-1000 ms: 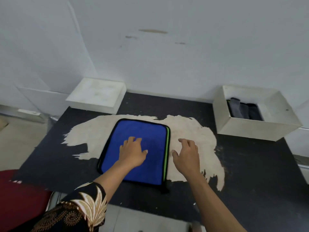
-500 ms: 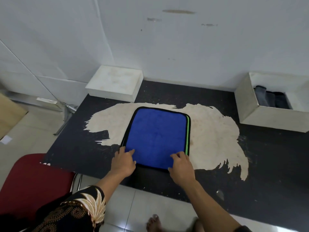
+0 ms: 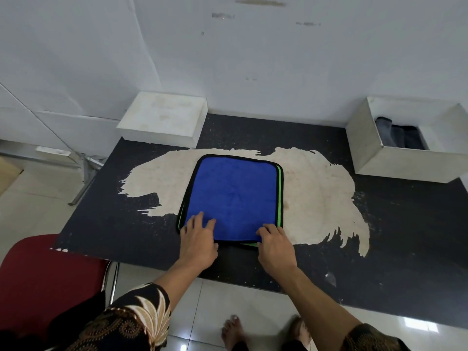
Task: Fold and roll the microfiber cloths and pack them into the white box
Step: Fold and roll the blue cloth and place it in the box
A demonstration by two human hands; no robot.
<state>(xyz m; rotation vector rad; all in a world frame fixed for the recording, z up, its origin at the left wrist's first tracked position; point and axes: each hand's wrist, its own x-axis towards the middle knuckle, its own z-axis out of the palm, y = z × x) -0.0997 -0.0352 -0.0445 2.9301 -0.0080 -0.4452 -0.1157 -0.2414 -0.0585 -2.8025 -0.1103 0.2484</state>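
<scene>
Pressing the blue cloth (image 3: 233, 193) with a flat left hand (image 3: 198, 239), right hand (image 3: 276, 245) curled at its near edge (grip unclear); roll tight, edges level.

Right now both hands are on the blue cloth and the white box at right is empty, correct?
No: the head view shows dark rolled cloths in the white box. The left hand and right hand are on the blue cloth.

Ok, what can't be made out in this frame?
Head view, all three:
The blue cloth's near corners, under the left hand and right hand.
Whether the right hand pinches the hem; its fingers hide that.
How many dark rolls the white box holds; its near wall and the frame edge cut them off.
</scene>
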